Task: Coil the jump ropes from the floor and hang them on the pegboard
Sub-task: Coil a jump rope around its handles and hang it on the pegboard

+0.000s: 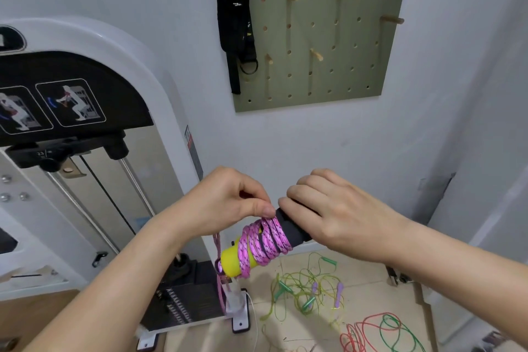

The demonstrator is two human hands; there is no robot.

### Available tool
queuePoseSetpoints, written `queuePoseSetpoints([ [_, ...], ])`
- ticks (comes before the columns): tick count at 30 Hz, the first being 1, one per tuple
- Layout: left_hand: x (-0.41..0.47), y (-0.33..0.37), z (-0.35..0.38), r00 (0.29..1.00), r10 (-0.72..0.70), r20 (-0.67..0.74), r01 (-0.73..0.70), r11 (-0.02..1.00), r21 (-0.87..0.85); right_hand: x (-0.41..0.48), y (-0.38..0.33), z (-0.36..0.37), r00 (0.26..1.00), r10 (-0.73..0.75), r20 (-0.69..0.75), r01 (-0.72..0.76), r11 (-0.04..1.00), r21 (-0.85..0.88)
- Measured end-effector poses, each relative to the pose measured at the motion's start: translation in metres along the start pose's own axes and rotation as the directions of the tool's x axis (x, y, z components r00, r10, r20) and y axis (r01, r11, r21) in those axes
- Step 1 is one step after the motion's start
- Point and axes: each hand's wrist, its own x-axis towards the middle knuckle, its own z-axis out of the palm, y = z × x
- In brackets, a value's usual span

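Item: pink braided jump rope [265,240], part-coiled, held at chest level below the pegboard [351,74].
- Condition: several turns wound around its black foam handle [291,230]. A yellow end [231,261] sticks out at the lower left, and a loose tail [219,283] hangs down towards the floor.
- Left hand [228,203]: thumb and forefinger pinch the rope at the top of the winding.
- Right hand [337,208]: fingers curl over the upper end of the handle, clamped on it.
- Step in hand: coiling, seemingly mid-wrap.
- Next move calls for: taking up the hanging tail in further turns, securing its end, then lifting the bundle to a free wooden peg [393,19].
- Outstanding: thin yellow-green ropes [308,288], a red rope [368,326] and a green rope [400,326] lie tangled on the floor.
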Motion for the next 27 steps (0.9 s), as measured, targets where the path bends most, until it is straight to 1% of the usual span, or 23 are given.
queuePoseSetpoints([
  [2,0.000,0.001,0.003,0.999,-0.029,-0.015,0.027,0.991,-0.128,0.000,0.004,-0.003,0.998,-0.030,-0.051,0.032,0.999,0.041],
  [4,0.002,-0.005,0.007,0.998,-0.066,-0.016,0.058,0.949,-0.311,0.002,0.008,-0.007,0.994,-0.051,-0.098,0.058,0.996,0.062],
  [5,0.004,-0.011,0.010,0.997,-0.077,-0.008,0.067,0.912,-0.405,0.003,0.009,-0.009,0.991,-0.059,-0.122,0.067,0.996,0.064],
  [7,0.005,-0.022,0.018,0.994,-0.109,0.025,0.102,0.794,-0.600,0.006,0.010,-0.011,0.982,-0.066,-0.178,0.081,0.994,0.078],
  [8,0.005,-0.024,0.022,0.993,-0.110,0.050,0.115,0.742,-0.661,0.007,0.010,-0.011,0.977,-0.070,-0.204,0.089,0.992,0.086],
  [11,0.008,-0.024,0.034,0.992,-0.101,0.074,0.123,0.656,-0.745,0.005,0.009,-0.007,0.972,-0.062,-0.229,0.088,0.991,0.104],
  [13,0.008,-0.039,0.050,0.987,-0.156,-0.031,0.080,0.654,-0.753,0.002,0.011,-0.001,0.974,-0.011,-0.228,0.043,0.989,0.138],
  [14,0.007,-0.048,0.059,0.968,-0.237,-0.082,0.098,0.658,-0.746,-0.001,0.011,0.003,0.975,0.030,-0.222,0.007,0.986,0.166],
  [16,0.004,-0.065,0.078,0.899,-0.395,-0.188,0.147,0.678,-0.720,-0.007,0.011,0.009,0.973,0.136,-0.184,-0.095,0.971,0.219],
  [17,0.003,-0.067,0.085,0.858,-0.473,-0.199,0.182,0.643,-0.743,-0.010,0.011,0.012,0.969,0.195,-0.149,-0.155,0.958,0.242],
  [18,0.000,-0.059,0.089,0.849,-0.479,-0.222,0.165,0.640,-0.750,-0.014,0.010,0.014,0.961,0.252,-0.110,-0.216,0.939,0.266],
  [19,-0.004,-0.047,0.088,0.865,-0.437,-0.245,0.082,0.607,-0.791,-0.016,0.008,0.016,0.949,0.307,-0.067,-0.275,0.916,0.291],
  [20,-0.003,-0.033,0.086,0.877,-0.381,-0.291,-0.002,0.604,-0.797,-0.019,0.005,0.018,0.933,0.360,-0.022,-0.335,0.887,0.316],
  [21,-0.004,-0.014,0.083,0.884,-0.333,-0.328,-0.048,0.632,-0.773,-0.020,0.002,0.020,0.910,0.413,0.022,-0.396,0.853,0.340],
  [22,-0.006,-0.015,0.081,0.870,-0.338,-0.358,-0.043,0.673,-0.738,-0.020,-0.001,0.021,0.880,0.471,0.057,-0.458,0.811,0.365],
  [23,-0.007,-0.009,0.081,0.877,-0.325,-0.355,-0.027,0.704,-0.710,-0.018,-0.003,0.021,0.843,0.532,0.082,-0.519,0.760,0.392],
  [24,-0.009,-0.010,0.082,0.876,-0.307,-0.373,-0.001,0.772,-0.636,-0.017,-0.005,0.022,0.800,0.591,0.106,-0.575,0.703,0.418],
  [25,-0.012,-0.010,0.085,0.876,-0.264,-0.404,0.033,0.868,-0.495,-0.015,-0.006,0.022,0.759,0.638,0.134,-0.623,0.649,0.436],
  [26,-0.014,-0.012,0.087,0.884,-0.188,-0.427,0.078,0.962,-0.263,-0.013,-0.008,0.023,0.723,0.667,0.179,-0.664,0.602,0.443],
  [27,-0.015,-0.015,0.088,0.899,-0.100,-0.426,0.116,0.993,0.012,-0.012,-0.010,0.024,0.693,0.680,0.239,-0.702,0.560,0.441],
])
